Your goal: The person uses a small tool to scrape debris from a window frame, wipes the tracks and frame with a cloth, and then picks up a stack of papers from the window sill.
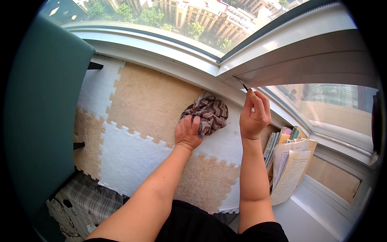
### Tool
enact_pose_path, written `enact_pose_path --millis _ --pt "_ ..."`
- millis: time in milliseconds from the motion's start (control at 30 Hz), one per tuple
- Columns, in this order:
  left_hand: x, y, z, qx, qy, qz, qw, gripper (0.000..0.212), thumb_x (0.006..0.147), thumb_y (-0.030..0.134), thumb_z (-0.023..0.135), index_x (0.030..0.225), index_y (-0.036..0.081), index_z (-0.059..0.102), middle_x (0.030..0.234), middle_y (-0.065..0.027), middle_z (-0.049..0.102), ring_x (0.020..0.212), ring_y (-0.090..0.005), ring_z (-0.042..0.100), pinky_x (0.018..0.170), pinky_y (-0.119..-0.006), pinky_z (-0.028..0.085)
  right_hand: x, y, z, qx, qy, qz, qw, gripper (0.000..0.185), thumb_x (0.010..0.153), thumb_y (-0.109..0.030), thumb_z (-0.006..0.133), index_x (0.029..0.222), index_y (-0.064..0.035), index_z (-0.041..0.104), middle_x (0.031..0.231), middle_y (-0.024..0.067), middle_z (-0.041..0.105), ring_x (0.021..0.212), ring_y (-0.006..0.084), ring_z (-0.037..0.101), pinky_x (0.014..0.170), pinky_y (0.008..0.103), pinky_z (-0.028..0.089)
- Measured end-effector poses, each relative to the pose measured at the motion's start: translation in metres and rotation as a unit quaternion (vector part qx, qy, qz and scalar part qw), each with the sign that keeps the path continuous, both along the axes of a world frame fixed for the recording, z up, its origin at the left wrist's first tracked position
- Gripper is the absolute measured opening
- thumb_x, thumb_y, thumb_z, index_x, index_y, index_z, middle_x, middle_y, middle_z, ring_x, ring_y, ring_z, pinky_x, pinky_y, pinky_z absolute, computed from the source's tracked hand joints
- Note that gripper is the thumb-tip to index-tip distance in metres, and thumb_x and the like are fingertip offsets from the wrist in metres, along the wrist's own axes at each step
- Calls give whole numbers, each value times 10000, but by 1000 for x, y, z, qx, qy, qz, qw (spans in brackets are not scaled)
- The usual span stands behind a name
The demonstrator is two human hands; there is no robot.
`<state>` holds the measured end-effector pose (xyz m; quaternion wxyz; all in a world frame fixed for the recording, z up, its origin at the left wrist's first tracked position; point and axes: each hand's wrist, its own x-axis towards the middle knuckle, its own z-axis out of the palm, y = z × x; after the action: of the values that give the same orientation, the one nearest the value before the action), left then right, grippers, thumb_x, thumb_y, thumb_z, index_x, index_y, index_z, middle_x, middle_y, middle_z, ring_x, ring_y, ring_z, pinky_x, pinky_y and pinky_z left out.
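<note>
My left hand (188, 133) rests at the near left edge of a crumpled brown and grey zigzag-patterned cloth (213, 113), its fingers curled into the fabric. The cloth lies bunched on the interlocking plush floor mat (145, 95), close to the window ledge. Raised to its right, my right hand (256, 113) pinches a thin dark tool (244, 86) between thumb and fingers. The tool's slender tip points up and left at the white corner panel (231, 79) below the window frame. Whether the tip touches the panel, I cannot tell.
A green upholstered chair or seat (45, 99) with dark legs stands at the left. Books (272, 145) and loose papers (294, 166) stand upright at the right, under the side window (332, 103). Plaid fabric (90, 193) lies at the lower left. Buildings show through the front window (181, 27).
</note>
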<state>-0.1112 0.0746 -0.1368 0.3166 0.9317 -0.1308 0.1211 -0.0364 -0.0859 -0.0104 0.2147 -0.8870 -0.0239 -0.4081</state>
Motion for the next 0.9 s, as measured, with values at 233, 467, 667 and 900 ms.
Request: enact_pose_path --millis 233,467,667,900 --pt "0 2 -1 1 -2 6 1000 509 657 220 626 1117 151 420 1010 -131 458 804 -327 500 623 -434 420 3 5 10 22 -25 -2 999 146 703 69 679 803 -34 649 779 58 613 589 157 560 521 246 455" --pt "0 1 -1 0 -4 6 1000 513 648 208 628 1114 149 422 1011 -133 456 798 -328 500 625 -434 423 -1 4 3 18 -5 -14 1000 131 708 68 675 791 -30 652 769 55 610 586 158 558 520 247 454" --pt "2 -1 1 -4 -11 4 1000 507 646 204 626 1107 142 425 1011 -135 456 795 -325 503 622 -429 425 0 -1 -4 9 7 -1 1000 136 707 63 676 797 -38 655 767 54 611 579 160 557 513 249 453" --pt "0 1 -1 5 -9 9 1000 499 656 209 618 1110 140 424 1004 -135 455 800 -325 506 621 -428 427 3 6 10 29 -24 -6 999 141 709 70 673 789 -43 650 775 55 613 590 158 558 509 257 448"
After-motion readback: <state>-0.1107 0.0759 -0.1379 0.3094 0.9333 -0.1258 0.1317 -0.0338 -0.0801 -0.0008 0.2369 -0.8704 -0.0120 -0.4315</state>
